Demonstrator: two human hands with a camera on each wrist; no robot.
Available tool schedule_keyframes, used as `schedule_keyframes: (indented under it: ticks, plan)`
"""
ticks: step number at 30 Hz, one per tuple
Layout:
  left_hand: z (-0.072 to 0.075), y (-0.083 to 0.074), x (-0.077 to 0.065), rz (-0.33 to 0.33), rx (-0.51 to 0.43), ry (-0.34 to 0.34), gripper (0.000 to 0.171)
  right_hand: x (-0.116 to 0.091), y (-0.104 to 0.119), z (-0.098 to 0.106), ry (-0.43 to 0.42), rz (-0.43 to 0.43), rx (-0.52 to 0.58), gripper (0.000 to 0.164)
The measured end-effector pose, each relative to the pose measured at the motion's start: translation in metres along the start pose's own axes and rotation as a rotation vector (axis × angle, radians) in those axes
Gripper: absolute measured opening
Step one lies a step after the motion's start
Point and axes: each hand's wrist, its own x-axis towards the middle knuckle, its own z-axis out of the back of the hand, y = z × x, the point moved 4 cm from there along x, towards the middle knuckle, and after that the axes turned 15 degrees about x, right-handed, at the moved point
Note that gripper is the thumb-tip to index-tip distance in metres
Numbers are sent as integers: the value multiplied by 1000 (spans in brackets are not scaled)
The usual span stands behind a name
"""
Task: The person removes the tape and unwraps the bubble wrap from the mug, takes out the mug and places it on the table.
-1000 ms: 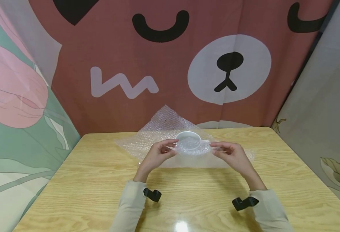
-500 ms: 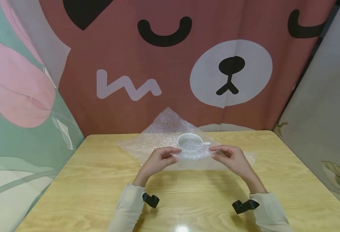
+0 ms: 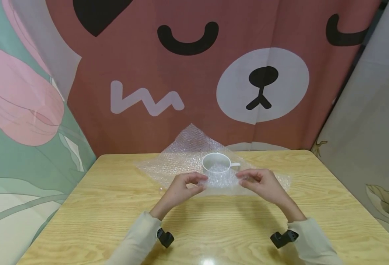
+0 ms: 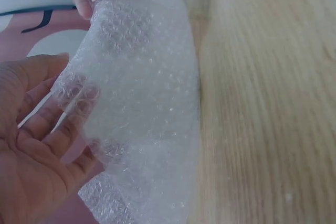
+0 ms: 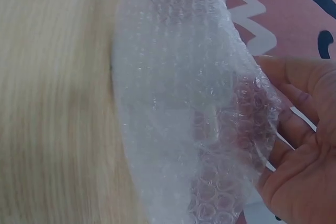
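Note:
A white mug (image 3: 209, 162) stands upright on a clear sheet of bubble wrap (image 3: 178, 162), its handle (image 3: 235, 164) to the right. The sheet's near edge is raised in front of the mug and veils its lower part. My left hand (image 3: 186, 187) holds that edge at the left between thumb and fingers. On the other side my right hand (image 3: 262, 184) grips the same edge, just below the handle. In the left wrist view the fingers (image 4: 65, 129) show through the bubble wrap. The right wrist view likewise shows fingertips behind the film.
The wooden table (image 3: 115, 209) lies beneath everything. A far corner of the sheet leans up against the reddish curtain (image 3: 141, 132) behind the table. Patterned cloths hang at left (image 3: 22, 162) and right (image 3: 363, 147). A small black wrist camera (image 3: 164, 237) sits at each cuff.
Both hands have come down and nearer with the bubble wrap's edge between their fingers. More of the mug's side and handle now shows above it. The mug stays in place.

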Motion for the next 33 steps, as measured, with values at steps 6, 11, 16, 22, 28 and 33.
schedule_keyframes:
  ticks: [6, 11, 16, 22, 28, 33]
  plan:
    - [0, -10, -5, -41, 0, 71, 27, -6, 2, -2, 23, 16, -55, 20]
    - [0, -16, -9, -38, 7, 86, 30, -12, 5, -2, 54, 39, -71, 22]
    - [1, -22, -13, -41, -4, 80, 36, -16, 6, -2, 73, 43, -54, 30]
    - [-4, -16, -16, -45, -60, 80, 50, -21, 5, -3, 82, 20, -61, 44]
    - [-7, -15, -22, -8, -43, 107, 34, -28, 3, -4, 134, -61, -61, 37]
    - [-9, -16, -26, -43, -22, 138, 25, -33, 3, -5, 181, -37, -62, 29]
